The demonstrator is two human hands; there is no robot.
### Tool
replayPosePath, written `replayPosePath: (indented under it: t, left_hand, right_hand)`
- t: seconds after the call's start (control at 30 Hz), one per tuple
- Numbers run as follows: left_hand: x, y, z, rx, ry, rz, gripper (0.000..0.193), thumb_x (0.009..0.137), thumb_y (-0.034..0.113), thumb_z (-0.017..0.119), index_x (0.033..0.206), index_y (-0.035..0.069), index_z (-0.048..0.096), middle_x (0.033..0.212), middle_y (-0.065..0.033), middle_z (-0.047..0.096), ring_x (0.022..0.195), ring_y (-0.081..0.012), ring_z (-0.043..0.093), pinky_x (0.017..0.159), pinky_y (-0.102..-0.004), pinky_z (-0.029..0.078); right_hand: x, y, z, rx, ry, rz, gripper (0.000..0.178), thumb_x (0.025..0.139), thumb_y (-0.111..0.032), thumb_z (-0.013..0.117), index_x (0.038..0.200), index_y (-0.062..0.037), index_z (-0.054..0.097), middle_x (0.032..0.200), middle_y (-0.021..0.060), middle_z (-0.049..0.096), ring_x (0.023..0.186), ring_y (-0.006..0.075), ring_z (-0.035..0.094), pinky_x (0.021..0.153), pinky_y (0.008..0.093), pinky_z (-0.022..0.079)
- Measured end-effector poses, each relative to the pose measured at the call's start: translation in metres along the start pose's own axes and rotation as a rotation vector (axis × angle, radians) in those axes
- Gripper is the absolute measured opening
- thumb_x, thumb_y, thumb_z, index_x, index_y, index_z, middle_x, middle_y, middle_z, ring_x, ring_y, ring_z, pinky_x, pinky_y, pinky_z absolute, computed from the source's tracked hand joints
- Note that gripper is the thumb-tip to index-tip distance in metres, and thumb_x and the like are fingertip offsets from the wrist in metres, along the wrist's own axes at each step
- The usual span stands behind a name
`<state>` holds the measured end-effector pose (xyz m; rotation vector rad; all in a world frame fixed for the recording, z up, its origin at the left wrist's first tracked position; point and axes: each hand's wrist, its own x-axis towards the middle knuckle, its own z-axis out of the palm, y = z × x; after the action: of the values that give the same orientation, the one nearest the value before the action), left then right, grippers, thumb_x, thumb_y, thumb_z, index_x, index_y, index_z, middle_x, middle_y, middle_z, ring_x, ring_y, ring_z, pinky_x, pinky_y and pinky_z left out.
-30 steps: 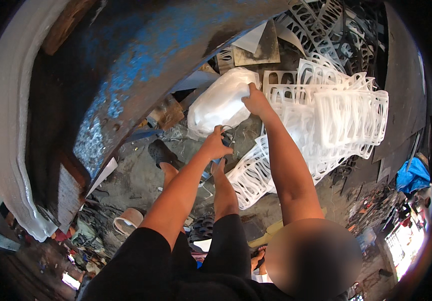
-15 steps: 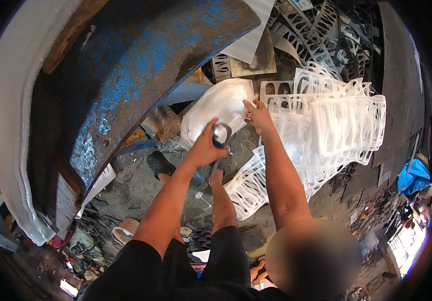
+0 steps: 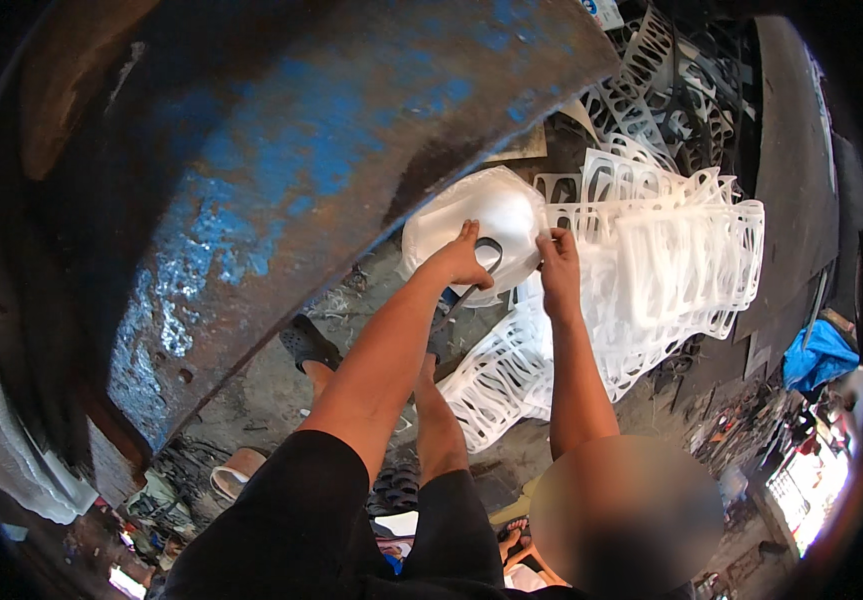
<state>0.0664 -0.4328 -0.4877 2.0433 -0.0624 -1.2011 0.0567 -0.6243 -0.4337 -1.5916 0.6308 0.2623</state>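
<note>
A bulging white translucent plastic bag (image 3: pixel 491 205) is between my hands, near the edge of the blue-painted metal. My left hand (image 3: pixel 459 260) lies against the bag's near side, with a curved dark strip (image 3: pixel 497 258) held at its thumb and fingers. The strip loops over the bag's lower part. On the bag's right edge, my right hand (image 3: pixel 558 272) has its fingertips pinched together on the plastic. Just right of that hand lies a heap of white sheets with oval cut-outs (image 3: pixel 681 260).
A large blue-painted, worn metal piece (image 3: pixel 281 170) fills the upper left. Dark and grey cut-out sheets (image 3: pixel 641 75) are piled at the back right. A blue plastic sheet (image 3: pixel 819 352) lies far right. My shoe (image 3: pixel 309 345) stands on the littered floor, near a pinkish container (image 3: pixel 238 472).
The bag and my left hand have shifted right in the view, and the blue metal now covers more of it. My right hand's fingers, spread before, have closed on the bag's edge.
</note>
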Motion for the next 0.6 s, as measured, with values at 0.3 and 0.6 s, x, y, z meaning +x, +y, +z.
replayPosePath:
  t: [0.3,0.6]
  left_hand:
    - [-0.115,-0.012,0.001,-0.169,0.912,-0.052,0.101,0.057,0.021,0.081,0.147,0.017,0.035,0.145,-0.0176,0.036,0.120,-0.0403,0.052,0.099,-0.0464,0.046]
    - [-0.177,-0.036,-0.030,-0.595,0.523,-0.207,0.070,0.068,0.013,0.080,0.129,0.005,0.045,0.120,-0.0111,0.053,0.114,-0.0270,0.055,0.094,-0.0408,0.045]
  right_hand:
    - [0.021,-0.004,-0.043,-0.522,-0.168,0.187,0.052,0.076,-0.010,0.066,0.125,-0.0069,0.052,0.091,0.0134,0.065,0.078,0.0234,0.061,0.073,0.0344,0.049]
    - [-0.006,0.000,-0.020,-0.722,-0.037,-0.037,0.033,0.085,-0.027,0.064,0.107,-0.0029,0.059,0.081,0.0230,0.064,0.077,0.0379,0.064,0.072,0.0429,0.049]
